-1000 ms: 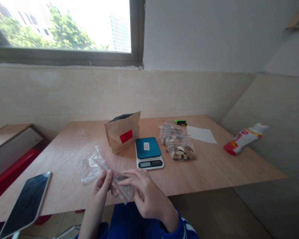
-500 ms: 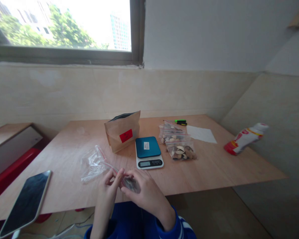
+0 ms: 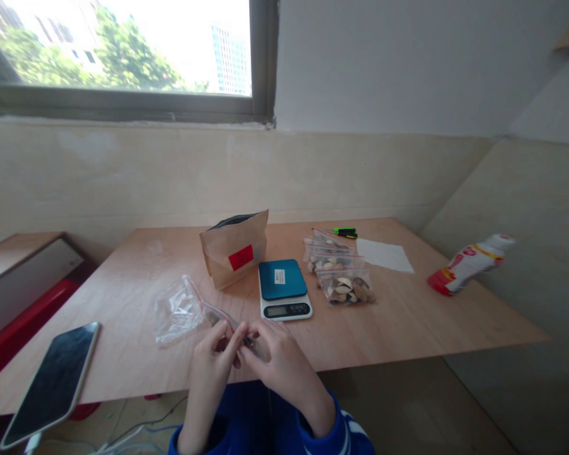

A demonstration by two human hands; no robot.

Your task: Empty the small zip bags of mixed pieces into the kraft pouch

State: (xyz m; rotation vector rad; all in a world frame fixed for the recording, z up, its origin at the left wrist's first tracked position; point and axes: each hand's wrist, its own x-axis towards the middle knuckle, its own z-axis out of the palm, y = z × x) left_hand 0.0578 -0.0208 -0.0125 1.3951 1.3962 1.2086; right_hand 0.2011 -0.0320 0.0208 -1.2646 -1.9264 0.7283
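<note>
My left hand (image 3: 213,357) and my right hand (image 3: 277,357) meet at the table's front edge, both pinching a small clear zip bag (image 3: 218,316) with a red seal strip. Their fingertips touch around the bag's mouth; most of the bag is hidden by the fingers. Just left of it lie crumpled empty clear bags (image 3: 176,309). Beyond my hands stands a small digital scale (image 3: 283,287) with a blue top. A brown paper pouch (image 3: 234,248) with a red label stands open behind it.
Filled clear bags of nuts (image 3: 339,273) lie right of the scale. A white paper sheet (image 3: 384,255) and a green-and-black pen (image 3: 344,232) sit farther back. A white and red bottle (image 3: 469,263) lies at the right. A dark phone (image 3: 52,382) rests at the front left of the wooden table (image 3: 408,316).
My hands have drawn closer together and slid slightly away from me, gathering the small bag between the fingertips; the bag showed flat and spread out a second ago.
</note>
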